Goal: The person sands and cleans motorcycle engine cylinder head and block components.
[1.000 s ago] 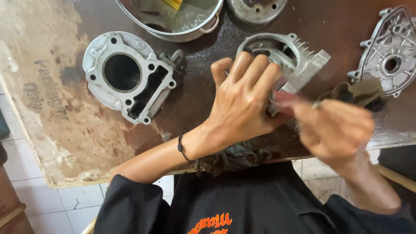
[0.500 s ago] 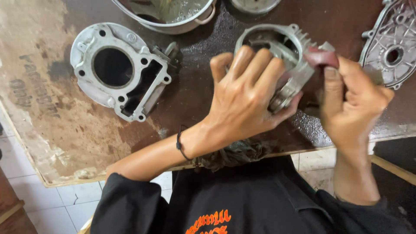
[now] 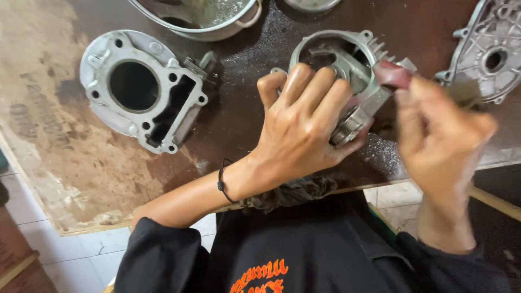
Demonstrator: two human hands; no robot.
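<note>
My left hand (image 3: 301,127) lies flat over a grey finned metal engine part (image 3: 353,59) with a round bore, gripping it against the dark wet wooden table (image 3: 239,70). My right hand (image 3: 437,135) is closed around the handle of a brush (image 3: 393,75), whose reddish-brown end touches the part's right side; the hand is blurred. A black band circles my left wrist.
A second grey cylinder block (image 3: 138,89) with a round bore lies at the left. A metal basin (image 3: 203,19) of liquid stands at the top edge. A grey engine cover (image 3: 491,51) lies at the far right. A dark rag (image 3: 296,192) hangs over the table's near edge.
My right hand has moved with the brush from the lower right up to the part's right side. My left hand has stayed on the part. The view has drawn closer.
</note>
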